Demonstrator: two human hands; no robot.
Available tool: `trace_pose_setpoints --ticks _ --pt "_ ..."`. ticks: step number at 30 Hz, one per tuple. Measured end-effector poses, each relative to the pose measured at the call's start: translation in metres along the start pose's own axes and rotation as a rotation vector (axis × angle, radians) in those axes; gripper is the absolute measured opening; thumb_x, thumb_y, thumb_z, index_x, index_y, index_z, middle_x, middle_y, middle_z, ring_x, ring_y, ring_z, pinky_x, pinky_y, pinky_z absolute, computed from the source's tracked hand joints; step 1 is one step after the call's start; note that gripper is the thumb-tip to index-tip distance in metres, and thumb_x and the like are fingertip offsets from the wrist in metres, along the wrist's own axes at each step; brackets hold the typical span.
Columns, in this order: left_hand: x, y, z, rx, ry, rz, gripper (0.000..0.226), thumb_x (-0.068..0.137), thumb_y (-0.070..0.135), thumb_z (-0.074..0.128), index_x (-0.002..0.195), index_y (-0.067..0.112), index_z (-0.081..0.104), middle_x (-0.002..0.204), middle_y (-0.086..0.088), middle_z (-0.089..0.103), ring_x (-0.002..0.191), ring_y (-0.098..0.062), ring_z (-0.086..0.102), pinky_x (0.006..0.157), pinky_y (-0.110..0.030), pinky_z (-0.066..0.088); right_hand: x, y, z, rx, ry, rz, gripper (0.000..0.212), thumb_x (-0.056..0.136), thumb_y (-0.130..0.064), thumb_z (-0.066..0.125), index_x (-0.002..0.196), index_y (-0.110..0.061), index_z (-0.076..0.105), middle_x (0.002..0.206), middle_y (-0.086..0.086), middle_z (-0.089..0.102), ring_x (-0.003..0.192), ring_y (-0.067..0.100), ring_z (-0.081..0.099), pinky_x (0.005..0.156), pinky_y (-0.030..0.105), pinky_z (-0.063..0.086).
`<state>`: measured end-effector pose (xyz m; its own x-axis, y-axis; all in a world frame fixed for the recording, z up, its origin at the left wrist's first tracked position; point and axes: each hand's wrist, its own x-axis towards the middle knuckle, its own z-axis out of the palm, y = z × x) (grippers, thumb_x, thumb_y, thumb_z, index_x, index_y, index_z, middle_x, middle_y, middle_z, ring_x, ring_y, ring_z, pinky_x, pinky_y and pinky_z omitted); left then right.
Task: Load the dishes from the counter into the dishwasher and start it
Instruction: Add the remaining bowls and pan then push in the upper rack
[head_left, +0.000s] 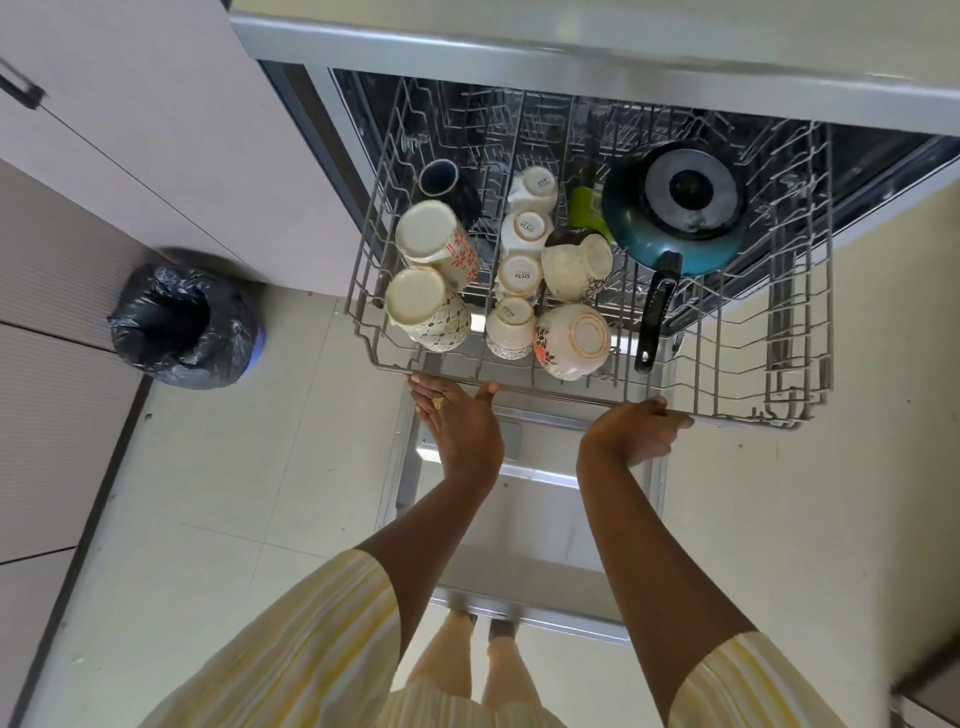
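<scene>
Our left hand (457, 423) lay open, straight fingers (422, 397) touching the front rim of the pulled-out rack (748, 415). Our right hand (636, 431) met the same rim further right, fingers bent; whether it gripped the wire we could not tell. Just beyond our left hand stood upturned mugs (426, 306) and bowls (571, 340); beyond our right, the teal pan (680, 208) lay bottom-up, its black handle (657, 317) pointing toward us. The open dishwasher door (524, 525) lay below our wrists.

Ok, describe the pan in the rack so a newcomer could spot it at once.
Start at the pulled-out dishwasher rack. Right of the pale cups sits the pan, upside down. It alone is teal, with a long black handle.
</scene>
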<state>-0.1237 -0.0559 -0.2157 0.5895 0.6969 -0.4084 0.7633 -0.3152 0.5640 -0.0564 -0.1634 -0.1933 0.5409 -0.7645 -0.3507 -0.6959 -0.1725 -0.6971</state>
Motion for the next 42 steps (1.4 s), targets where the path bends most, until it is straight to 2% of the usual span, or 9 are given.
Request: trace_pose_setpoints --ticks 3,9,13,21,28,36,38,40,42 --pt "0.009 0.004 0.002 -0.01 -0.005 0.019 0.094 0.091 0.046 0.04 0.139 -0.015 -0.013 0.15 -0.033 -0.011 0.142 -0.038 -0.009 0.115 -0.037 -0.004 0.003 -0.003 0.005 0.05 0.018 -0.029 0.032 0.101 -0.013 0.033 0.122 0.008 0.042 0.104 0.027 0.063 0.092 0.033 0.062 0.06 0.016 0.037" --pt "0.033 0.018 0.006 -0.075 -0.035 0.089 0.091 0.094 0.039 0.041 0.137 -0.017 -0.016 0.148 -0.035 -0.017 0.141 -0.039 -0.015 0.115 -0.037 -0.009 0.015 -0.02 0.025 0.056 0.002 -0.058 0.038 0.1 -0.016 0.034 0.127 0.011 0.041 0.106 0.025 0.064 0.098 0.034 0.061 0.081 0.03 0.047" --pt "0.053 0.034 0.008 -0.085 -0.037 0.132 0.09 0.095 0.036 0.041 0.135 -0.019 -0.017 0.146 -0.037 -0.018 0.14 -0.041 -0.016 0.115 -0.037 -0.009 0.028 -0.032 0.039 0.037 0.026 -0.105 0.037 0.101 -0.015 0.033 0.123 0.012 0.043 0.109 0.026 0.063 0.1 0.034 0.06 0.064 0.018 0.031" --pt "0.107 0.077 0.007 -0.135 -0.094 0.214 0.094 0.094 0.04 0.044 0.137 -0.017 -0.018 0.146 -0.035 -0.022 0.139 -0.041 -0.019 0.113 -0.037 -0.011 0.052 -0.083 0.073 -0.077 -0.016 -0.216 0.04 0.102 -0.02 0.031 0.126 0.01 0.04 0.122 0.024 0.058 0.112 0.032 0.056 0.082 0.025 0.031" --pt "0.171 0.121 -0.001 -0.018 -0.125 0.293 0.088 0.096 0.042 0.037 0.139 -0.016 -0.013 0.147 -0.036 -0.016 0.14 -0.041 -0.014 0.115 -0.038 -0.006 0.085 -0.134 0.105 -0.243 -0.172 -0.378 0.04 0.102 -0.024 0.03 0.127 0.002 0.049 0.125 0.016 0.059 0.117 0.028 0.054 0.085 0.027 0.035" --pt "0.192 0.132 0.01 0.053 -0.071 0.27 0.085 0.097 0.041 0.034 0.137 -0.019 -0.011 0.145 -0.04 -0.013 0.14 -0.042 -0.01 0.115 -0.036 -0.004 0.093 -0.134 0.121 -0.125 -0.133 -0.381 0.034 0.101 -0.019 0.037 0.116 0.0 0.06 0.118 0.014 0.063 0.11 0.024 0.059 0.081 0.02 0.03" --pt "0.193 0.129 0.014 0.008 -0.024 0.303 0.084 0.098 0.04 0.035 0.138 -0.018 -0.011 0.146 -0.039 -0.014 0.141 -0.041 -0.01 0.115 -0.034 -0.004 0.094 -0.127 0.119 -0.106 -0.142 -0.437 0.035 0.101 -0.019 0.036 0.123 0.002 0.054 0.119 0.017 0.062 0.111 0.027 0.058 0.077 0.02 0.031" --pt "0.193 0.119 0.02 -0.057 0.033 0.376 0.08 0.098 0.035 0.037 0.14 -0.014 -0.011 0.148 -0.034 -0.016 0.141 -0.038 -0.013 0.114 -0.032 -0.006 0.095 -0.11 0.12 -0.132 -0.205 -0.553 0.052 0.101 -0.026 0.034 0.14 0.007 0.026 0.13 0.022 0.053 0.118 0.03 0.052 0.084 0.015 0.029" --pt "0.194 0.1 0.031 -0.087 0.103 0.507 0.073 0.099 0.026 0.039 0.143 -0.011 -0.007 0.15 -0.029 -0.018 0.141 -0.037 -0.016 0.113 -0.032 -0.009 0.094 -0.084 0.129 -0.072 -0.303 -0.7 0.078 0.097 -0.039 0.037 0.143 0.012 0.0 0.148 0.03 0.023 0.134 0.038 0.032 0.098 0.003 0.02"
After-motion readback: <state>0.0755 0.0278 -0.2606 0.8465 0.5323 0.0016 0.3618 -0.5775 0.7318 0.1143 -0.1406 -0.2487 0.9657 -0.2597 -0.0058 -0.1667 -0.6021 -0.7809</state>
